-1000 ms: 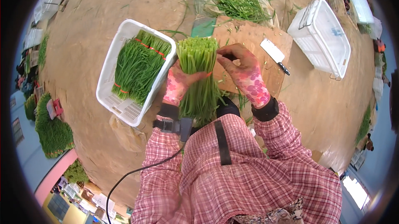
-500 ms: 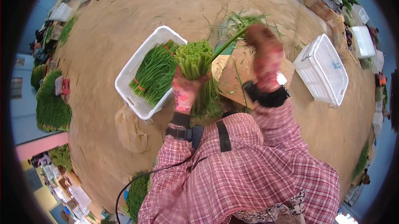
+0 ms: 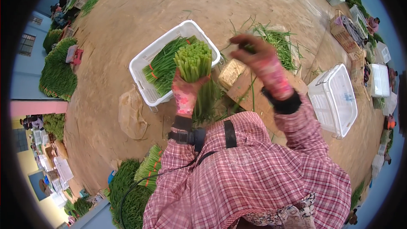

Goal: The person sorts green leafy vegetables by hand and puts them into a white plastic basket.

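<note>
One bundle of green stalks is clasped by the left hand at the edge of one white basket; near one wooden board, the right hand, half-curled, contents too blurred to tell, has been brought nearer the bundle than half a second ago

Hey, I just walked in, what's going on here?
A person has the left grip around a roughly upright bundle of green stalks, pale ends up, which partly overlaps a white crate in the view. Inside that crate lie green bunches with orange bands. The right grip is raised, apart from the bundle; whether it holds anything is unclear. A wooden board and another white crate are off to the right.
</note>
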`<action>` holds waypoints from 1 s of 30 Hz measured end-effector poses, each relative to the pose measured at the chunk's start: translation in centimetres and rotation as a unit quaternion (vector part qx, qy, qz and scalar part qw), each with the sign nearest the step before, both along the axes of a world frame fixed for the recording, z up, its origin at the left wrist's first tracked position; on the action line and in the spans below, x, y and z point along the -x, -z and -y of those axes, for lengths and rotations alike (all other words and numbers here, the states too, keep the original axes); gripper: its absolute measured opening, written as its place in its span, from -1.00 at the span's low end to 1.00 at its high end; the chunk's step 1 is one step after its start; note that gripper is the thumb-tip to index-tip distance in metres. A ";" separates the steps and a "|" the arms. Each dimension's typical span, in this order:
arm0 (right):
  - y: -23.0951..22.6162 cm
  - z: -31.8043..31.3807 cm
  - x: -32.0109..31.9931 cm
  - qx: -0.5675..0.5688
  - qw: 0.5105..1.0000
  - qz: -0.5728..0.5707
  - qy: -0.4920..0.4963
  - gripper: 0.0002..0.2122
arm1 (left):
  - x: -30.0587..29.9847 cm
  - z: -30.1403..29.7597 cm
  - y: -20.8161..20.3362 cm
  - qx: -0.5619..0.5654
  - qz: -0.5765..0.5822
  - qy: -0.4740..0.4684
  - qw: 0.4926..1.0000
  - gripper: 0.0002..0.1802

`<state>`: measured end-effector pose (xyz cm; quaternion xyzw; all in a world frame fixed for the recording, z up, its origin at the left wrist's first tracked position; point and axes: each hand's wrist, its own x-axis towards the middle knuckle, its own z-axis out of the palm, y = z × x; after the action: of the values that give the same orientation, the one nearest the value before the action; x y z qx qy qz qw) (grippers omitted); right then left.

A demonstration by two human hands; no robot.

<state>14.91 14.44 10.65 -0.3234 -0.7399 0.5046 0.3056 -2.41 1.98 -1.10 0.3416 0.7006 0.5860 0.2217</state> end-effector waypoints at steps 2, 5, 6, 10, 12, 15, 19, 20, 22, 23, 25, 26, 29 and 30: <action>2.0 1.1 3.7 -0.076 0.995 0.057 0.004 -0.71 | 0.9 -0.6 0.9 -0.018 -0.005 0.007 1.000 -0.14; 5.7 0.4 6.3 -0.153 0.987 0.032 -0.028 -0.78 | 2.4 -1.2 3.3 -0.061 0.024 0.016 0.998 -0.14; 6.4 0.5 6.5 -0.145 0.989 0.012 -0.024 -0.86 | 2.4 -1.1 3.7 -0.036 -0.009 0.007 0.999 -0.15; 7.4 0.0 6.7 0.014 0.999 -0.033 0.012 -0.89 | 3.7 -1.2 5.4 -0.039 -0.009 0.000 0.999 -0.15; 7.7 -0.1 7.4 0.045 0.998 -0.031 0.022 -0.88 | 4.0 -1.2 6.4 -0.059 -0.002 -0.006 0.998 -0.16; 7.5 -0.1 7.9 -0.025 0.999 0.030 0.026 -0.89 | 3.5 -1.4 5.8 -0.060 0.013 0.004 0.998 -0.17; 8.3 -0.6 7.7 -0.180 0.983 -0.004 -0.044 -0.91 | 3.1 -1.8 4.8 -0.024 -0.025 0.005 0.999 -0.19; 7.9 -0.4 7.3 -0.115 0.992 -0.047 -0.026 -0.92 | 3.4 -1.6 5.7 -0.024 -0.026 0.001 0.999 -0.19; 5.8 -1.0 5.6 0.007 0.993 -0.113 0.022 -0.95 | 4.3 -1.2 8.4 -0.064 0.006 -0.024 0.998 -0.21; 5.0 -2.4 4.2 0.043 0.985 -0.141 0.088 -0.94 | 4.3 -1.1 8.2 -0.063 0.006 -0.027 0.998 -0.21; 3.3 -7.0 -0.1 0.079 0.943 -0.312 0.082 -0.82 | 4.0 -0.8 7.1 -0.126 0.108 -0.032 0.986 -0.24; 1.1 -7.3 -1.0 0.071 0.933 -0.325 0.139 -0.78 | 4.3 -0.5 7.4 -0.126 0.108 -0.038 0.985 -0.24; -0.7 -9.2 -2.5 0.144 0.869 -0.463 0.103 -0.79 | 4.7 -0.6 7.7 -0.140 0.133 -0.037 0.980 -0.26; 0.3 -9.8 -2.0 0.065 0.924 -0.374 -0.045 -0.79 | 4.6 -0.9 7.7 -0.127 0.130 -0.036 0.983 -0.26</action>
<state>16.93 24.24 10.35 -0.0967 -0.5512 0.6494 0.5149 -7.04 2.83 -8.75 0.2628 0.5977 0.7169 0.2443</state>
